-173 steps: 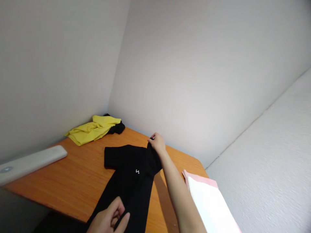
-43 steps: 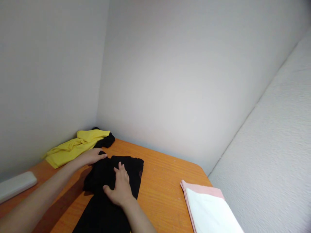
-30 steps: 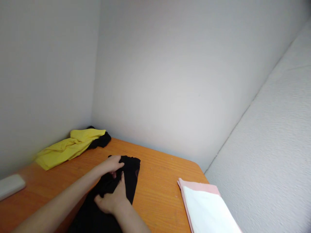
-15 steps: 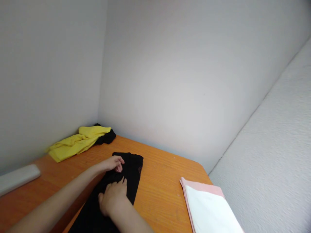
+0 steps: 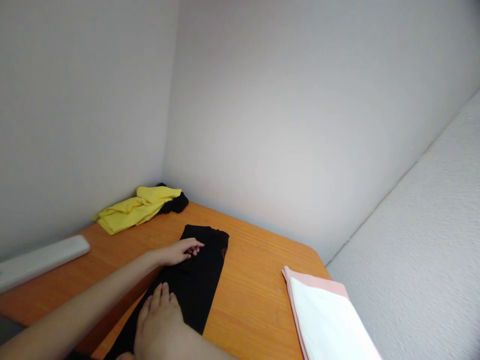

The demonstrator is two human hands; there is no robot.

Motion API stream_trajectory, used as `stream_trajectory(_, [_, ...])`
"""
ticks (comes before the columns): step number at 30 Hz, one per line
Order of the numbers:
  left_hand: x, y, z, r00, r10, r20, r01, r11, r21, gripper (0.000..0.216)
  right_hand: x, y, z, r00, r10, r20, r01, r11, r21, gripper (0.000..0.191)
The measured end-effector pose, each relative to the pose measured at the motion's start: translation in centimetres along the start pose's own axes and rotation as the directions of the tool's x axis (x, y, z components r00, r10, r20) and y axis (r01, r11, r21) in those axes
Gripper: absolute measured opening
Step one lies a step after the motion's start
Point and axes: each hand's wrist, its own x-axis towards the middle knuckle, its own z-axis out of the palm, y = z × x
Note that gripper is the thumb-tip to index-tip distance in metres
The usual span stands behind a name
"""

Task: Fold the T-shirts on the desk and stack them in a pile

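Observation:
A black garment (image 5: 204, 267), folded into a long narrow strip, lies on the orange wooden table (image 5: 247, 290). My left hand (image 5: 180, 251) rests flat on the upper left part of the strip, fingers stretched out. Lower down, my right hand (image 5: 157, 320) lies flat on the same strip near the table's front, fingers together and extended. Neither hand holds anything.
A crumpled yellow garment (image 5: 137, 209) with a black one (image 5: 174, 204) behind it sits in the far corner by the walls. A pink-and-white folded cloth (image 5: 322, 320) lies at the table's right edge. A pale grey long object (image 5: 41, 260) lies at the left.
The garment's sleeves have been folded in, leaving a narrow strip. My right hand has slid down toward me along the cloth; my left hand has flattened on its upper part.

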Motion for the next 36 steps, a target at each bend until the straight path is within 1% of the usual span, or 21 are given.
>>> stream_trajectory(2, [-0.5, 0.6, 0.3, 0.999, 0.026, -0.023, -0.025, 0.999, 0.047, 0.053, -0.8, 0.6, -2.2, 0.997, -0.051, 0.064, 0.051, 0.999, 0.010, 0.099])
stream_trajectory(4, [-1.4, 1.2, 0.4, 0.998, 0.055, -0.034, -0.052, 0.995, 0.083, 0.050, -1.6, 2.0, -4.8, 0.985, -0.135, 0.112, 0.126, 0.989, 0.083, 0.079])
stream_trajectory(5, [-2.0, 1.5, 0.3, 0.997, 0.070, -0.044, -0.066, 0.993, 0.095, 0.048, -2.0, 2.9, -5.9, 0.984, -0.153, 0.091, 0.140, 0.981, 0.134, 0.065])
stream_trajectory(6, [-2.8, 1.7, 0.1, 0.994, 0.089, -0.062, -0.082, 0.991, 0.105, 0.048, -2.3, 3.8, -6.9, 0.990, -0.141, 0.029, 0.134, 0.974, 0.182, 0.053])
stream_trajectory(7, [-3.6, 1.9, -0.1, 0.990, 0.112, -0.087, -0.101, 0.988, 0.115, 0.048, -2.5, 4.7, -7.5, 0.993, -0.094, -0.066, 0.107, 0.970, 0.218, 0.044])
stream_trajectory(8, [-4.5, 2.0, -0.4, 0.984, 0.132, -0.116, -0.117, 0.985, 0.129, 0.049, -2.5, 5.5, -7.9, 0.983, -0.020, -0.181, 0.064, 0.968, 0.241, 0.038])
stream_trajectory(9, [-5.4, 2.1, -0.7, 0.979, 0.145, -0.144, -0.123, 0.981, 0.152, 0.050, -2.4, 6.3, -7.9, 0.954, 0.063, -0.294, 0.014, 0.968, 0.252, 0.034])
stream_trajectory(10, [-6.3, 2.2, -0.9, 0.976, 0.147, -0.161, -0.117, 0.976, 0.184, 0.053, -2.1, 7.0, -7.6, 0.917, 0.129, -0.376, -0.033, 0.968, 0.250, 0.031])
stream_trajectory(11, [-7.1, 2.3, -1.0, 0.977, 0.135, -0.166, -0.097, 0.970, 0.222, 0.055, -1.7, 7.5, -7.1, 0.889, 0.171, -0.425, -0.071, 0.968, 0.240, 0.031])
stream_trajectory(12, [-7.8, 2.4, -1.0, 0.980, 0.113, -0.163, -0.067, 0.963, 0.262, 0.058, -1.2, 8.0, -6.4, 0.876, 0.187, -0.445, -0.094, 0.970, 0.223, 0.033])
stream_trajectory(13, [-8.3, 2.5, -0.9, 0.983, 0.085, -0.162, -0.033, 0.954, 0.299, 0.058, -0.6, 8.5, -5.6, 0.876, 0.181, -0.447, -0.099, 0.975, 0.201, 0.038])
stream_trajectory(15, [-9.1, 2.6, -0.5, 0.985, 0.037, -0.169, 0.025, 0.935, 0.353, 0.052, 0.3, 9.2, -4.0, 0.902, 0.133, -0.411, -0.074, 0.985, 0.156, 0.046])
stream_trajectory(17, [-9.7, 2.4, 0.0, 0.981, 0.016, -0.193, 0.059, 0.925, 0.375, 0.047, 0.9, 9.8, -2.7, 0.923, 0.105, -0.371, -0.062, 0.990, 0.124, 0.041])
stream_trajectory(20, [-10.4, 1.3, 0.7, 0.983, 0.038, -0.181, 0.038, 0.916, 0.398, 0.053, 1.0, 10.7, -1.3, 0.929, 0.093, -0.358, -0.058, 0.992, 0.108, 0.034])
stream_trajectory(24, [-11.1, -0.5, 1.5, 0.989, 0.091, -0.120, -0.027, 0.891, 0.453, 0.061, 0.7, 11.4, -0.3, 0.917, 0.075, -0.392, -0.025, 0.991, 0.131, 0.038])
stream_trajectory(26, [-11.1, -0.7, 1.7, 0.989, 0.096, -0.115, -0.030, 0.879, 0.476, 0.060, 0.6, 11.5, -0.1, 0.919, 0.070, -0.387, -0.018, 0.991, 0.136, 0.039])
stream_trajectory(28, [-11.2, -0.3, 1.5, 0.990, 0.086, -0.109, -0.021, 0.868, 0.496, 0.055, 0.4, 11.5, -0.2, 0.928, 0.057, -0.368, -0.010, 0.992, 0.129, 0.041])
stream_trajectory(30, [-11.5, 0.6, 1.1, 0.995, 0.061, -0.085, -0.009, 0.856, 0.517, 0.053, -0.6, 11.4, -0.6, 0.932, 0.061, -0.356, -0.019, 0.992, 0.122, 0.046])
stream_trajectory(32, [-12.5, 1.8, 0.4, 0.998, 0.028, -0.055, 0.006, 0.846, 0.533, 0.055, -2.4, 11.0, -1.0, 0.930, 0.084, -0.358, -0.041, 0.991, 0.126, 0.052])
stream_trajectory(34, [-14.1, 2.7, -0.1, 1.000, 0.006, -0.022, 0.007, 0.838, 0.546, 0.059, -5.3, 10.4, -1.3, 0.930, 0.103, -0.351, -0.052, 0.987, 0.153, 0.056])
stream_trajectory(36, [-16.0, 3.0, -0.2, 0.999, 0.014, 0.043, -0.036, 0.831, 0.554, 0.070, -8.7, 9.6, -1.2, 0.943, 0.098, -0.318, -0.036, 0.980, 0.194, 0.061])
